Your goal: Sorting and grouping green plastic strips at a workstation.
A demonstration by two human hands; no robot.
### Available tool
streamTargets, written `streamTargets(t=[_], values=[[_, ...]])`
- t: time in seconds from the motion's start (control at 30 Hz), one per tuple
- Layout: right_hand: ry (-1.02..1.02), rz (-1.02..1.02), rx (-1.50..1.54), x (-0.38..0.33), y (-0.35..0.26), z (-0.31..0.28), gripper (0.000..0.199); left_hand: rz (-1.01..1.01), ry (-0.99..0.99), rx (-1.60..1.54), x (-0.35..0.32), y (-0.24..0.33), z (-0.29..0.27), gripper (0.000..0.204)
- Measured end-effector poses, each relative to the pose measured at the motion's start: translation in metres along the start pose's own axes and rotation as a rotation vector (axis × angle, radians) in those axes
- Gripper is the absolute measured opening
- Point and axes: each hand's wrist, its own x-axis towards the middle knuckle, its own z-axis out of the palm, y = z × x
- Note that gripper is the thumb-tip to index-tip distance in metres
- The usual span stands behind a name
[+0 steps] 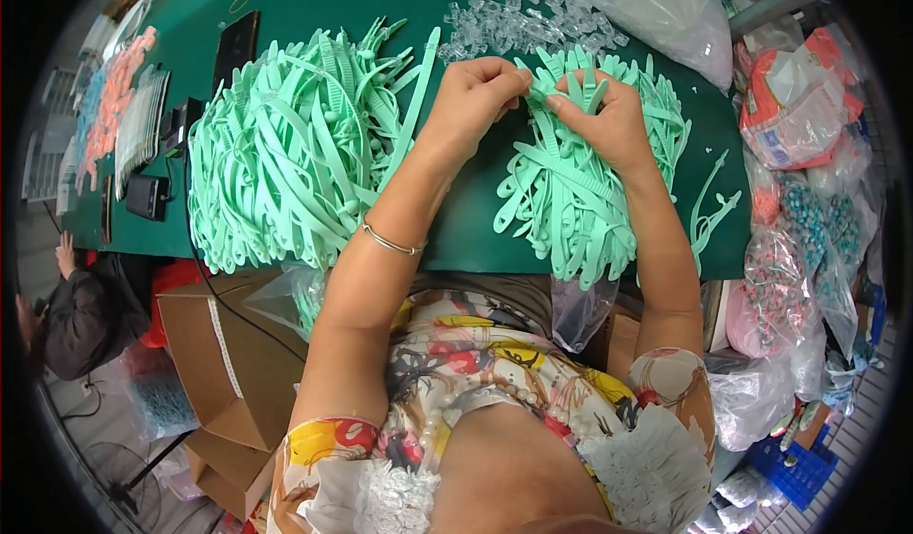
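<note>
My left hand (pixel 473 101) is closed in a pinch above the table, its fingertips close to those of my right hand. What it pinches is too small to make out. My right hand (pixel 609 120) grips a mint-green ridged strap (pixel 540 87) between thumb and fingers. Under and around the right hand lies a pile of such straps (pixel 571 206). A larger heap of the same soft-looking straps (pixel 276 154) covers the table left of my left forearm, with some holes and ridges showing along them.
Small clear plastic pieces (pixel 533 25) lie scattered at the far side of the green table (pixel 456 220), beside a bulging clear bag (pixel 656 11). A phone (pixel 236 47) lies behind the left heap. Loose straps (pixel 711 206) rest at right. Open cardboard boxes (pixel 223 363) stand below left; another person's hand (pixel 65 254) shows.
</note>
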Motion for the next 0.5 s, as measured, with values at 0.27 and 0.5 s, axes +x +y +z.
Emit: streamTargets(t=[0.27,0.5], values=[[-0.040,0.048,0.202,0.001,-0.002,0.002,0.022,0.146,0.085,0.249,0.006,-0.016,-0.007,0.021],[0.084,-0.002,0.131,0.002,-0.010,-0.003,0.027,0.338,0.240,0.808,0.009,-0.016,-0.013,0.017]])
